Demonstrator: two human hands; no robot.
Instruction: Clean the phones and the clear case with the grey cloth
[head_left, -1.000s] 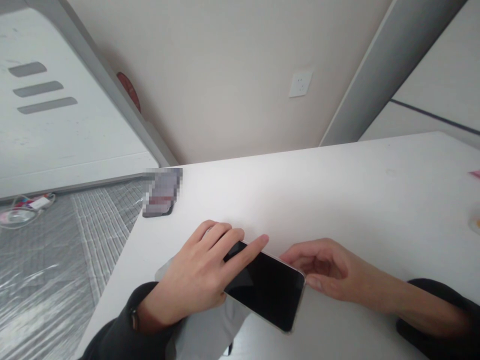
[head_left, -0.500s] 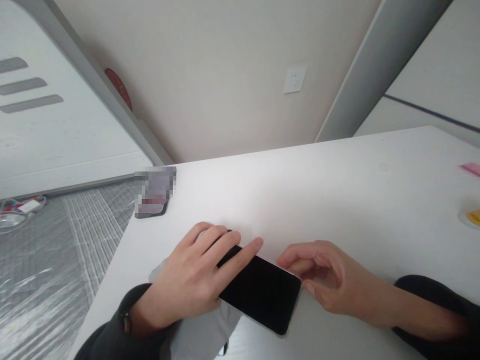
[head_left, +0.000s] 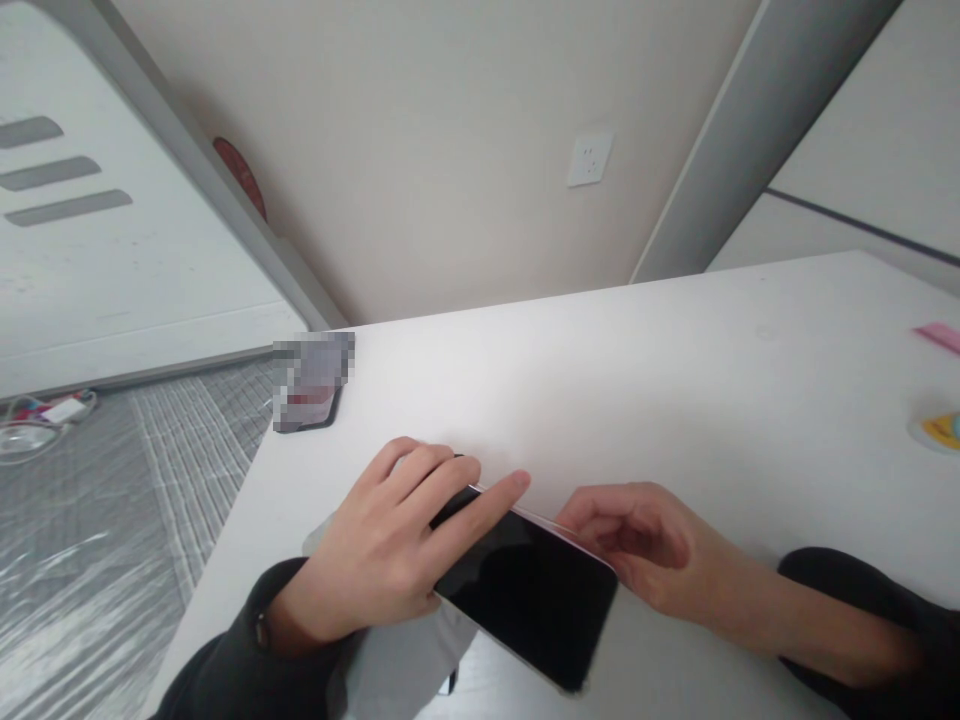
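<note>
A smartphone (head_left: 540, 595) with a dark screen and a clear, pinkish rim is tilted over the white table. My left hand (head_left: 405, 540) lies across its left end, fingers over the far edge and the thumb side against the near edge, closed on it. At the far right edge, my right hand (head_left: 645, 550) is curled, with its fingertips partly hidden behind the phone. A thin clear rim, which looks like a case, shows along that edge. Under my left forearm is a grey, smooth item (head_left: 405, 665), mostly covered.
Near the table's left edge lies another phone-like item (head_left: 311, 385), blurred out. A pink object (head_left: 937, 336) and a clear round item with yellow (head_left: 939, 430) are at the right. Behind the white table (head_left: 600, 390) is a wall with a socket (head_left: 591, 160). Cables (head_left: 45, 420) lie on plastic-covered flooring.
The phone's right end has tipped and shifted slightly right and towards me, so more of the rim shows on its far edge. My right fingertips are further behind it.
</note>
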